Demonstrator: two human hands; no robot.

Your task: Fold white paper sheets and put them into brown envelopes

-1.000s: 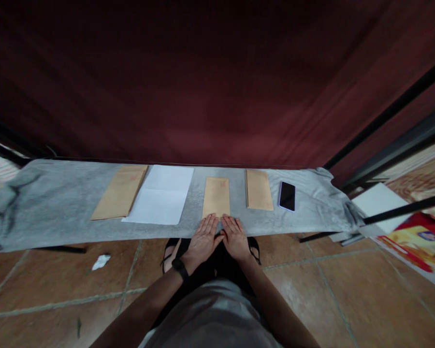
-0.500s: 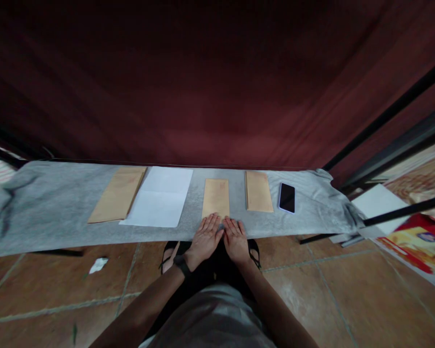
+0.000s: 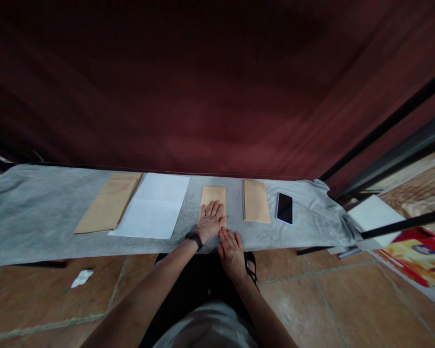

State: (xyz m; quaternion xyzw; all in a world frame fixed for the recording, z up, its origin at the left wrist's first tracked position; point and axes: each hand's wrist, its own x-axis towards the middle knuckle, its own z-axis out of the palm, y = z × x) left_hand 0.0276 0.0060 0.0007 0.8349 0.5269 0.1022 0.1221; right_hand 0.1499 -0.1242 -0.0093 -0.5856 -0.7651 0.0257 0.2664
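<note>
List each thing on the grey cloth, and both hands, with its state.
Left hand, open, flat on the middle envelope.
Right hand, open, fingers on the grey cloth near edge.
Large envelope, lying flat, untouched.
White paper, lying flat, untouched.
Right envelope, lying flat, untouched.
Phone, face up, screen dark.

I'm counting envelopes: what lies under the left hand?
The left hand lies flat on a small brown paper envelope on the grey cloth. Its far half shows; the hand covers the near half.

head cam | worn on head | faces forward-down | near table [image 3: 39, 227] edge
</note>
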